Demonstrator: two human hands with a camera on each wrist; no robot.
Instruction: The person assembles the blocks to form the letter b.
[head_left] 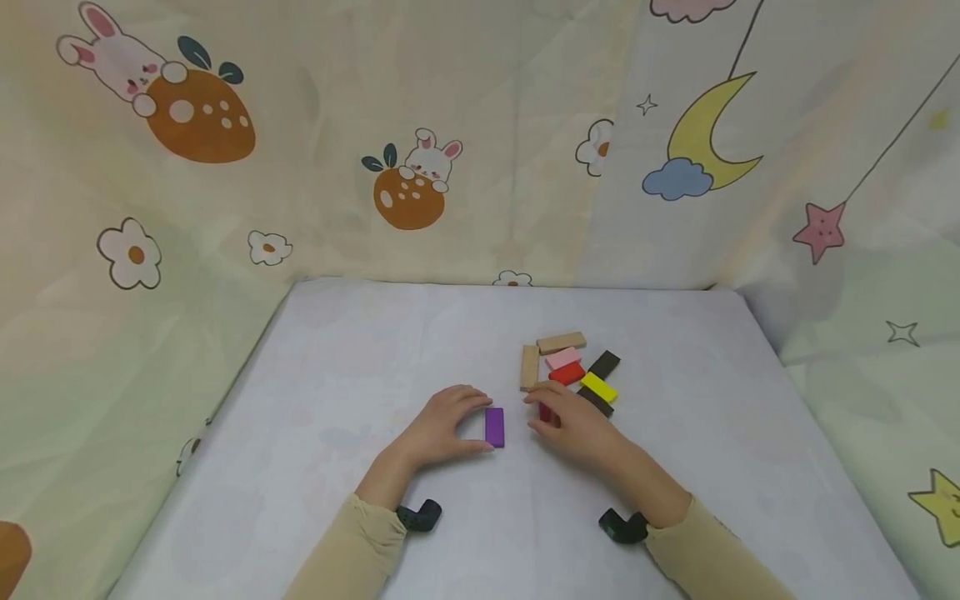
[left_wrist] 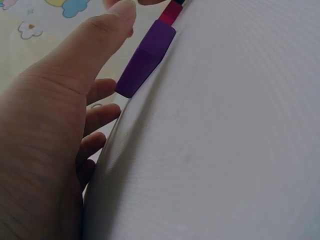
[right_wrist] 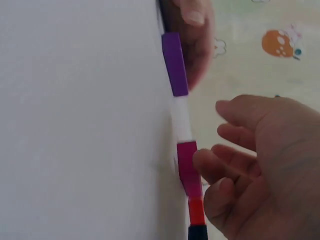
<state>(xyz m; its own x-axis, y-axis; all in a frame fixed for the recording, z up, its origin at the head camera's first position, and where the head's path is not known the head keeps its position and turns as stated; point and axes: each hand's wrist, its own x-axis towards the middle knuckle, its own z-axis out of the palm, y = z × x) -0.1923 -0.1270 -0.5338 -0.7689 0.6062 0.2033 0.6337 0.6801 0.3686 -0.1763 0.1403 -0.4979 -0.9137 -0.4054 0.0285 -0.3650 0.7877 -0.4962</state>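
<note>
1. A white table [head_left: 360, 367] has a small bunch of flat toy blocks on it, a bit right of the middle.
2. The left hand [head_left: 442, 433] rests on the table, and its fingertips touch the ends of a purple block [head_left: 494, 427].
3. The purple block lies flat on the table, between the two hands, near the person.
4. In the left wrist view the thumb [left_wrist: 107, 30] is out straight next to the purple block [left_wrist: 145, 59]. The other fingers bend loosely under it. I cannot tell for sure if the hand pinches the block or only touches it.
5. The right hand [head_left: 573, 425] is just right of the purple block. Its fingers curl round a dark red block [head_left: 545, 412].
6. In the right wrist view the dark red block [right_wrist: 188, 165] lies flat on the table, and the bent fingertips [right_wrist: 205, 167] touch its side.
7. Farther away, just past the right hand, lie more blocks: two tan blocks [head_left: 561, 342], a pink block [head_left: 563, 359], a red block [head_left: 566, 373], a yellow block [head_left: 598, 387] and two black blocks [head_left: 603, 363].
8. Those blocks sit close together, some touching.
9. Behind the table hangs a pale cloth [head_left: 480, 142] with bunnies, a moon and stars on it.
</note>
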